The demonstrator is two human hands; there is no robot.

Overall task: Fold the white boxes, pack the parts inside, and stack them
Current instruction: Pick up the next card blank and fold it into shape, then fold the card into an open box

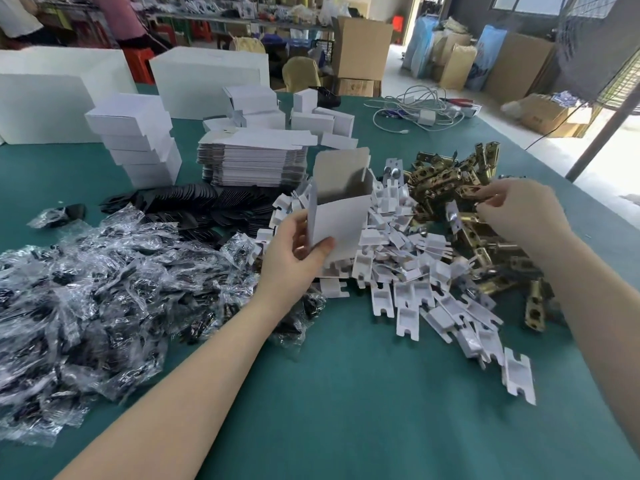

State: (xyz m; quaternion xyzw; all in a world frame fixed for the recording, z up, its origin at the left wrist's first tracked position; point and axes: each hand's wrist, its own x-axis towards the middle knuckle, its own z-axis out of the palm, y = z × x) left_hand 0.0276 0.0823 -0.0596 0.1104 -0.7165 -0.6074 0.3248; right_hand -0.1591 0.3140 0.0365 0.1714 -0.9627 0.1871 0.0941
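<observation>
- Hard to make out what's inside the clear plastic packets (79,289) heaped on the left of the counter (346,410): dark bits, nothing more readable than that. The heap runs off the left edge of the shot.
- The black flat pieces (194,202) behind them are half buried under the packets and the white stuff, so their shape is unclear.
- The open white box (341,211) hides part of the pile of white card inserts (408,271) behind and under it. Can't see into the bottom of the box either.
- Left hand (298,258) holds that box upright above the near edge of the inserts, thumb on the front face, fingers wrapped round the left side, top flap standing up and open.
- Right hand (519,209) reaches out over the brass metal parts (446,181), wrist raised, fingers pinching one brass piece at the pile's top. Exactly which piece is blurry.
- Flat unfolded boxes (252,161) sit in a stack behind the open one, and a tower of finished boxes (138,140) stands to their left.
- Both forearms come in from the bottom, bare.
</observation>
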